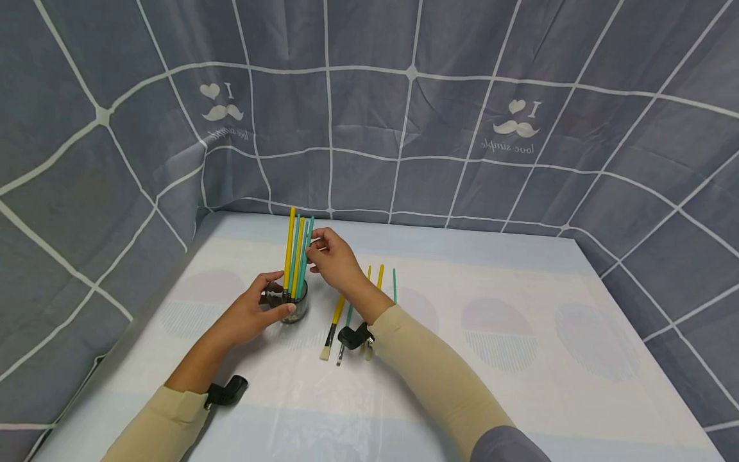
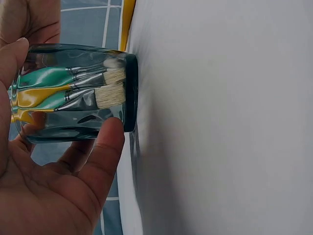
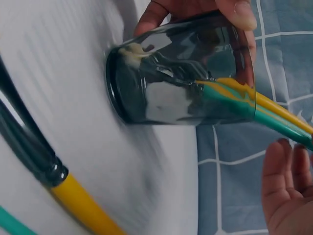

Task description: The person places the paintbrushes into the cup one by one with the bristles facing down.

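Observation:
My left hand [image 1: 249, 314] grips a clear dark-tinted drinking glass [image 1: 297, 313], thumb on the near side and fingers round the far side. Several paintbrushes with yellow and green handles [image 1: 297, 260] stand in it, bristles [image 2: 110, 93] down near its base. The glass [image 3: 171, 78] is upright, its base right at the tabletop. Above the rim, my right hand [image 1: 337, 260] pinches a green paintbrush [image 1: 310, 232] by the upper handle, on the right of the bunch. In the right wrist view its fingertips [image 3: 279, 152] meet the green handle, and the thumb is hidden.
More paintbrushes lie on the table [image 1: 439, 398] under my right forearm, including a yellow flat brush [image 1: 337, 314] and a green one [image 1: 395, 282]. The forearm partly covers them. A grey curtain [image 1: 369, 115] with white lines closes off the back and sides.

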The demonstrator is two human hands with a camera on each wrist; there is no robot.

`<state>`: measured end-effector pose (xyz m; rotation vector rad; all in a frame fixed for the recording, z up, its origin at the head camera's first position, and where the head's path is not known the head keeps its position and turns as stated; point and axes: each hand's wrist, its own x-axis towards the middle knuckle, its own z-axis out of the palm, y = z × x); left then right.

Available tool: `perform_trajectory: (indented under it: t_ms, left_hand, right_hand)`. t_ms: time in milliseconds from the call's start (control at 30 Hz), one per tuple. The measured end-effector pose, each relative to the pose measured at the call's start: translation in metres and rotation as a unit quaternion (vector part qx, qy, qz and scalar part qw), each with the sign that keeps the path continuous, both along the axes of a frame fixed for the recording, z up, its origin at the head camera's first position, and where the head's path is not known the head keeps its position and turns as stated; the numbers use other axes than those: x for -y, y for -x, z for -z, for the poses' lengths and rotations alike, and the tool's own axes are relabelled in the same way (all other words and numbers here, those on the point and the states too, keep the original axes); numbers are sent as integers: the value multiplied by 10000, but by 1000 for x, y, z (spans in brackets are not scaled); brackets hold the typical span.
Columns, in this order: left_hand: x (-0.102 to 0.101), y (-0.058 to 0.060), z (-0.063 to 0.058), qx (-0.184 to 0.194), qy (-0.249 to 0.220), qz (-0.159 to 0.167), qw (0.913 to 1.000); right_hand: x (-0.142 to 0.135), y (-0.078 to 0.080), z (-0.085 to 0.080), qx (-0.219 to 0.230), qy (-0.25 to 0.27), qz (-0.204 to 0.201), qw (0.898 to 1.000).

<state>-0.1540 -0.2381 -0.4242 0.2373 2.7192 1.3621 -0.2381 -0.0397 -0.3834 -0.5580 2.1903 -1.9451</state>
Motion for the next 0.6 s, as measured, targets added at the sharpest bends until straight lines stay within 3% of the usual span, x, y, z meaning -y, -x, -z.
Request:
perform_trajectory:
  t_ms: [300, 600]
  left_hand:
    - [0, 0, 0, -39, -29, -8, 10000]
    - [1, 0, 0, 13, 11, -13, 10000]
  right_hand:
    - [-16, 2, 7, 63, -709, -209, 9972]
    - [-54, 9, 17, 213, -1097, -156, 9936]
